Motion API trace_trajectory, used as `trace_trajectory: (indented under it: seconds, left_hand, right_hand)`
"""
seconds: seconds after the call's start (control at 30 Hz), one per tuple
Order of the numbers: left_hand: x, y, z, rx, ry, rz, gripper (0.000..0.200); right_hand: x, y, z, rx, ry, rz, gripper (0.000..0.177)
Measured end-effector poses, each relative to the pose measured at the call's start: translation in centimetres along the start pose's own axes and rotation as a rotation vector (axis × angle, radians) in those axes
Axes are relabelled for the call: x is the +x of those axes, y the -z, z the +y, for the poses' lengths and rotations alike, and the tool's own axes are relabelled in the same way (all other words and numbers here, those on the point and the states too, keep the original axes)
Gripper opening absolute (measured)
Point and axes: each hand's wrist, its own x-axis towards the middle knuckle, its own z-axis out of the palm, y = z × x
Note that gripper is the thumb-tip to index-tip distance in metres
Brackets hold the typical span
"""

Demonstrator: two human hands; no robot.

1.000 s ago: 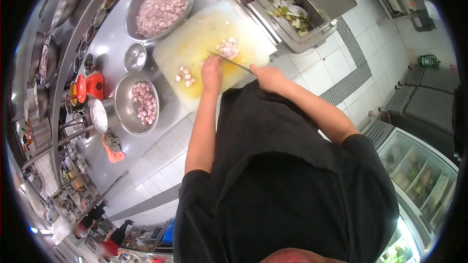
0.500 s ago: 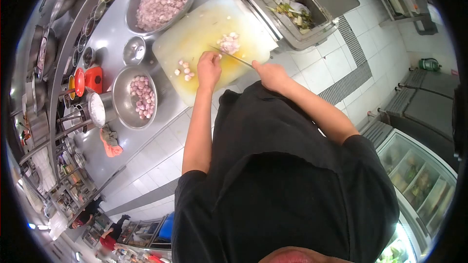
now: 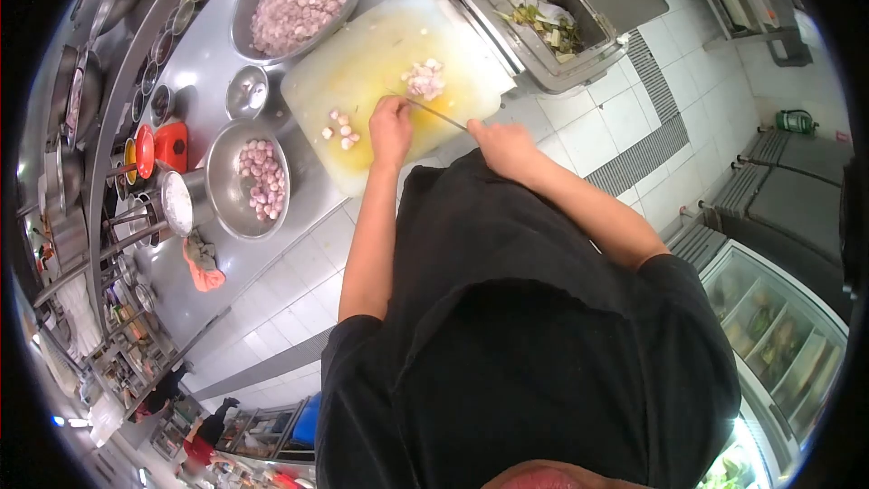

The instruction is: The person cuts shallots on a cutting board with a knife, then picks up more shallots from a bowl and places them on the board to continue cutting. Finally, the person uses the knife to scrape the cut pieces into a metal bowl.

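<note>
Cloth: orange and grey, crumpled on the counter (image 3: 158, 285) near its near edge, at the left.
Whole shallots (image 3: 263, 179): loose in a steel bowl (image 3: 222, 204) by the counter's near edge; they look uncut, so this share seems left to do.
Small bowl (image 3: 246, 92): beside the steel bowl, its contents too unclear to name.
Large bowl (image 3: 237, 14): towards the counter's far edge, holding a broad heap of pale pieces (image 3: 303, 4); by the look of it, much is already done.
Cutting board (image 3: 312, 72): flat, at the counter's near edge, stained yellow around the middle.
Pale shallots (image 3: 345, 131): a small loose group on the board's left part, apart from the blade, apparently waiting.
Left hand (image 3: 392, 131): over the board, fingers curled in close to the blade; I cannot tell whether the grip pinches a shallot.
Knife (image 3: 439, 116): slanting over the board between both hands, tip end by the left fingers.
Cut pieces (image 3: 424, 80): a small pile on the board, just beyond the blade, seemingly finished.
Right hand (image 3: 502, 147): grip closed firmly around the knife's handle.
Bin (image 3: 593, 72): open beyond the board's right edge, leafy scraps (image 3: 548, 23) inside.
</note>
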Motion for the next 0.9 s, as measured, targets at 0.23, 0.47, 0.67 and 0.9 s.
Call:
trace_trajectory:
  seconds: [0.23, 0.47, 0.67, 0.9]
  left_hand:
    - [1.2, -0.6, 0.4, 0.045, -0.047, -0.033, 0.009]
    - [1.1, -1.1, 0.1, 0.067, -0.084, -0.031, 0.008]
    - [1.2, -1.1, -0.3, 0.103, -0.103, -0.019, 0.006]
    - [1.5, -1.1, 0.2, 0.187, -0.16, -0.057, 0.012]
  right_hand:
    - [1.4, -1.0, 1.4, 0.066, -0.086, -0.048, 0.035]
    - [-0.5, 0.8, 0.3, -0.065, -0.063, 0.021, 0.034]
    - [0.3, -0.1, 0.6, -0.063, -0.048, 0.025, 0.035]
    - [1.4, -1.0, 1.7, 0.055, -0.058, -0.058, 0.04]
